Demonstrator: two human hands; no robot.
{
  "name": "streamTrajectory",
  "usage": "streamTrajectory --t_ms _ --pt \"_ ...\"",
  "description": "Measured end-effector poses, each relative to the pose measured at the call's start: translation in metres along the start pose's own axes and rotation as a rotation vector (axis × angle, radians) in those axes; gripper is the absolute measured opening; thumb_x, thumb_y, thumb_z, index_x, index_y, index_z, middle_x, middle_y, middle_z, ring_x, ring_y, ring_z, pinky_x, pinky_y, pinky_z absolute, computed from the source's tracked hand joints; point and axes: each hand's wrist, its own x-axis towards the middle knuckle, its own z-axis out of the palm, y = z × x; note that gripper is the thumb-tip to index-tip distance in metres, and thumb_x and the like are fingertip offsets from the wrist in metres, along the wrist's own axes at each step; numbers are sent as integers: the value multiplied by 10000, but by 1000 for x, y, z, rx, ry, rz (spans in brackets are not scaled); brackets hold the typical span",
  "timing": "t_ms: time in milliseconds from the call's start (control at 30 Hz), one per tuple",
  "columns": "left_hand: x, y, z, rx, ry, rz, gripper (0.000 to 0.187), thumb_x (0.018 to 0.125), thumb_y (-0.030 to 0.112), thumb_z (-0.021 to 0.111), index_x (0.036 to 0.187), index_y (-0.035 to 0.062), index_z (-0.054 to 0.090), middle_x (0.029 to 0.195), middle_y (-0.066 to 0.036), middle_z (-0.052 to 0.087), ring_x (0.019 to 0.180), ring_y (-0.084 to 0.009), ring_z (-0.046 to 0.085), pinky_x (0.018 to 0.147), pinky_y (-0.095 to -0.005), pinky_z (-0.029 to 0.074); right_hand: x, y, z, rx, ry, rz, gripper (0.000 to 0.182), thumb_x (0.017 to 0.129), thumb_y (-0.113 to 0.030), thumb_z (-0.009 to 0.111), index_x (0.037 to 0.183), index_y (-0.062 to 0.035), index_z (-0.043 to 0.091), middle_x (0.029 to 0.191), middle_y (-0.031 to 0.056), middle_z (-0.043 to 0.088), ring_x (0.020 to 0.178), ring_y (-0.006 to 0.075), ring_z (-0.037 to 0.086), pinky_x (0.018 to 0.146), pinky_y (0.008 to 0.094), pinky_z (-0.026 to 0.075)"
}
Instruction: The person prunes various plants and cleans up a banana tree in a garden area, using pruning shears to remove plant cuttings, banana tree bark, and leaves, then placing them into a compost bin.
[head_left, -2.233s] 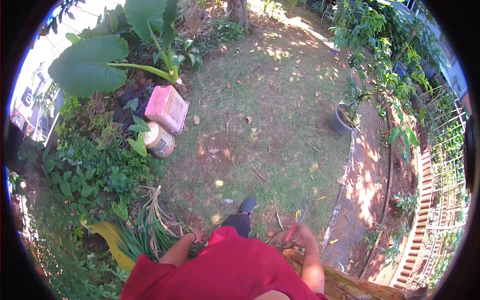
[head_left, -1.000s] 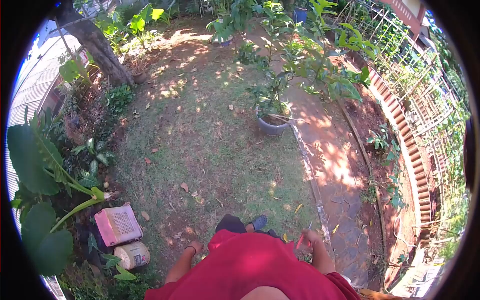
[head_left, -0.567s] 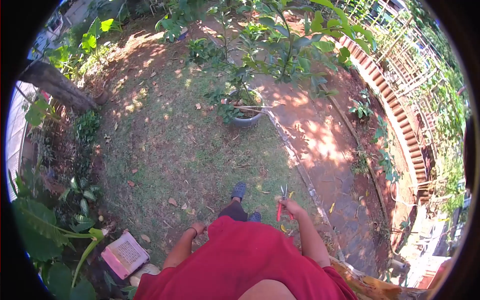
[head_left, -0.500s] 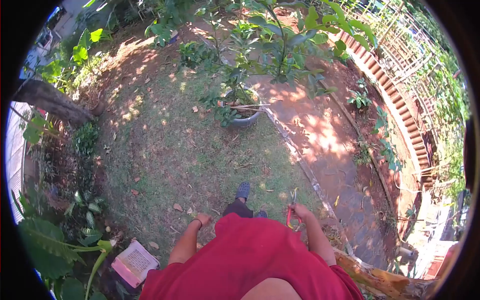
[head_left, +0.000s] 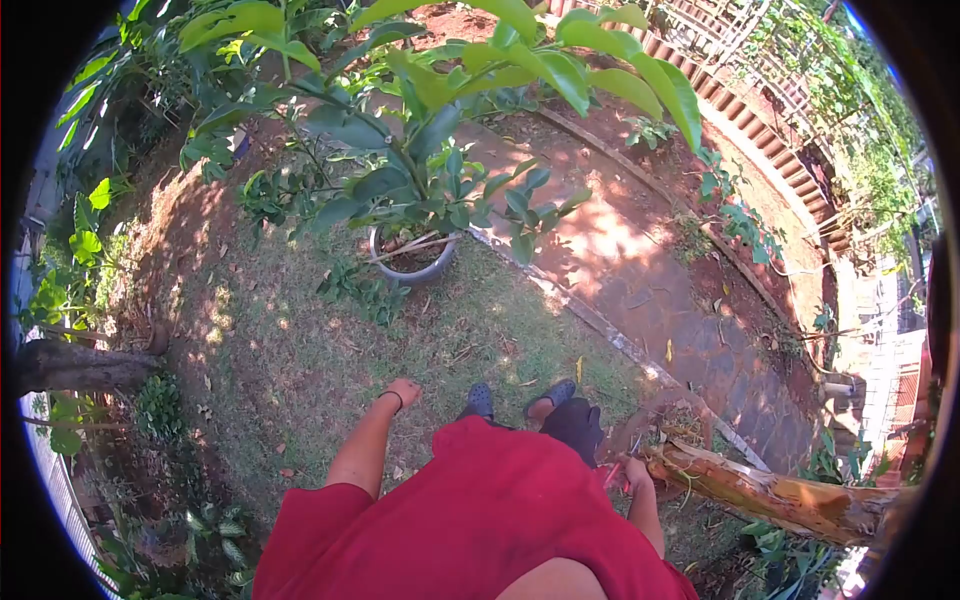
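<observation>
My right hand [head_left: 636,472], low beside my right thigh, is closed round pruning shears [head_left: 611,477] with red handles; their blades are hard to make out here. Out to the left hangs my left hand [head_left: 404,389], fingers curled in and nothing visible in them, a dark band at its wrist. Ahead of me a leafy potted plant [head_left: 400,165] grows from a round grey pot [head_left: 433,273], with thin sticks lying across its rim. Neither hand touches the plant.
A peeling tree trunk [head_left: 770,490] leans in close by my right hand. A narrow kerb [head_left: 610,330] divides the grass [head_left: 300,350] from a stone path [head_left: 690,350]. Another trunk [head_left: 90,366] stands at the left. Leafy branches reach towards me at the top.
I have stepped forward, so the potted plant looks nearer and larger. My left hand has swung forward; my right hand, with the shears, has moved back beside my thigh.
</observation>
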Motion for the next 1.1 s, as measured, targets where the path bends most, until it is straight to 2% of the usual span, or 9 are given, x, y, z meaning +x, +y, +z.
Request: streamTrajectory --t_ms 67,167,333,400,567,633,767,1033,1100 --pt "45 -2 30 188 -43 160 326 859 358 538 958 129 747 999 -153 704 938 -331 662 866 -407 510 -11 -3 26 63 91 9 260 968 -269 457 914 -64 607 724 74 631 516 228 581 423 376 468" --pt "73 49 47 347 -113 307 307 851 338 547 959 129 744 986 -151 706 935 -326 663 851 -401 514 68 51 17 366 -36 86 241 965 -277 489 898 -78 607 700 53 614 532 223 580 446 393 476" --pt "103 154 57 496 -142 604 293 845 319 560 955 112 737 935 -148 710 901 -295 675 819 -395 518 67 -31 -32 239 -4 101 251 946 -284 510 911 -58 613 722 68 616 574 224 591 513 392 496" --pt "88 224 49 61 -113 127 277 856 291 563 966 100 731 918 -135 713 860 -268 682 804 -390 518 66 -75 -73 157 27 100 259 936 -288 520 918 -48 615 733 75 616 596 225 596 546 392 506" --pt "128 306 71 -89 -123 31 296 882 289 551 970 61 719 898 -121 717 810 -248 684 782 -375 519 29 -210 -142 -93 69 175 285 913 -297 546 935 -23 623 760 93 618 649 226 609 630 391 531" --pt "128 358 68 -96 -159 19 310 887 301 551 970 52 715 895 -120 718 807 -248 684 782 -372 518 106 -234 -203 -68 61 68 307 886 -307 530 838 -19 622 717 110 614 648 247 612 557 396 500" --pt "119 453 59 -77 -33 154 354 888 350 555 966 42 710 893 -150 707 834 -264 675 787 -380 514 166 -359 -278 -811 184 -309 281 876 -281 526 780 -34 622 691 101 603 649 236 603 585 385 486" --pt "243 512 12 156 -256 156 332 873 327 565 972 42 704 942 -180 704 933 -325 667 826 -387 512 118 -528 -173 244 7 -300 265 976 -301 521 1091 -66 557 909 91 647 846 238 661 738 387 540" --pt "307 512 -4 610 -351 517 285 898 282 568 991 46 698 921 -109 713 841 -246 678 767 -383 532 104 -555 -137 549 -285 -360 279 995 -314 495 1119 -69 542 989 113 637 923 260 642 837 399 526"
